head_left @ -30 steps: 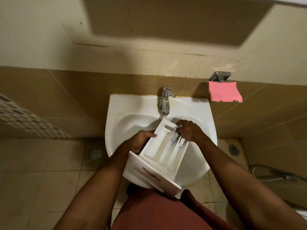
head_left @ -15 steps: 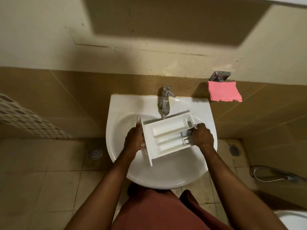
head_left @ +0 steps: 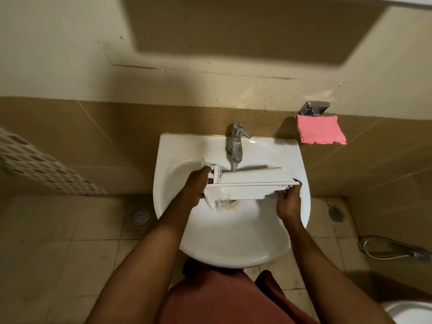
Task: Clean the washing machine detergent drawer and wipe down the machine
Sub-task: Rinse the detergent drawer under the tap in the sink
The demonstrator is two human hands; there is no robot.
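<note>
The bathroom was tiled in tan, a white sink [head_left: 177, 160] fixed to the wall with a pink cloth [head_left: 320, 133] hung beside it. The detergent drawer [head_left: 250, 185] was held over the basin under the running tap [head_left: 235, 142], tipped on edge, water spilling from its lower side. The left hand [head_left: 195, 185] and right hand [head_left: 288, 202] each kept a closed grip on one end. Rinsing appeared under way; next, draining and inspecting compartments. The drawer looked white, intact, wet.
</note>
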